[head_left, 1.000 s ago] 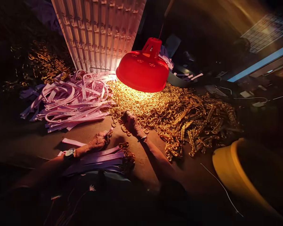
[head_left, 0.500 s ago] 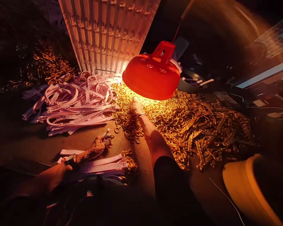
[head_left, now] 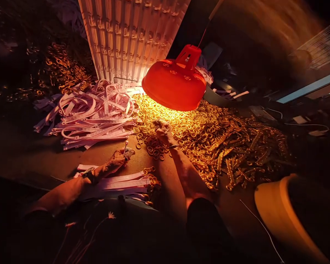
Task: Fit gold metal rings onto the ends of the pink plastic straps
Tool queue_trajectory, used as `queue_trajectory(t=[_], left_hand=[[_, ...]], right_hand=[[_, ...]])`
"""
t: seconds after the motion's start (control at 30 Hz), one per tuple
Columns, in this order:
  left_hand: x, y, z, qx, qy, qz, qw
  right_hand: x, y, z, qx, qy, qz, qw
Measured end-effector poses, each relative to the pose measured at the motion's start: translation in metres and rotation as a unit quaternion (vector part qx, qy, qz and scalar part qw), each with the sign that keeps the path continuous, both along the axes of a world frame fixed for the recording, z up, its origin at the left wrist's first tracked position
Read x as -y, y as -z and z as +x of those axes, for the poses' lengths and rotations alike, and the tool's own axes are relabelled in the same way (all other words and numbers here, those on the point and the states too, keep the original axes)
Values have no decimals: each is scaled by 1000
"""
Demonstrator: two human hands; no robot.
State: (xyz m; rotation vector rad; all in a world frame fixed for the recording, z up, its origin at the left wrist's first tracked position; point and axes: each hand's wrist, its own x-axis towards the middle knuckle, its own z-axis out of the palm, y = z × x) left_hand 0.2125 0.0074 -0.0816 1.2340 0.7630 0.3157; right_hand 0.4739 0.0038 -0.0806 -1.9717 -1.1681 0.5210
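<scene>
My left hand (head_left: 120, 157) is closed around the end of a pale pink strip (head_left: 125, 145) that sticks up from the fingers. It hovers just above a short stack of pink strips (head_left: 121, 183) with gold rings at their right ends. My right hand (head_left: 163, 131) reaches into the heap of gold rings (head_left: 187, 128) under the red lamp (head_left: 174, 82); its fingers are curled on the rings, and what they hold is too small to make out.
A loose pile of pink strips (head_left: 90, 117) lies to the left. Chained gold rings (head_left: 247, 150) spread to the right. A tall white ribbed panel (head_left: 132, 36) stands behind. A yellow tub rim (head_left: 275, 209) sits at lower right. More gold pieces (head_left: 60, 69) lie in the dark far left.
My right hand went from the near edge of the ring heap deeper under the lamp, then drew back a little. My left hand stayed closed on its strip.
</scene>
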Motion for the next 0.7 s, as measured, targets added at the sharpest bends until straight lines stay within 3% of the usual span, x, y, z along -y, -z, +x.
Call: queue_trajectory(t=[0.07,0.17,0.33,0.43,0.6,0.7], left_hand=[[-1,-1,-2,15,-6,-9,1000],[-2,-6,-1,23,-6,-6,1000],[2,-16,6,62,-21,26,998],[6,-21,10,72,-13,42,996],[11,-17,13,80,18,37,996],[14,-9,14,95,16,49,994]], right_hand=[[20,1,-14,-110,-39,38,992],[47,5,-37,-281,-48,66,956],[80,7,-75,-528,-39,91,843],[88,7,-92,-580,-58,95,807],[89,11,-104,-650,-83,35,754],[87,18,-106,-664,-85,1,743]])
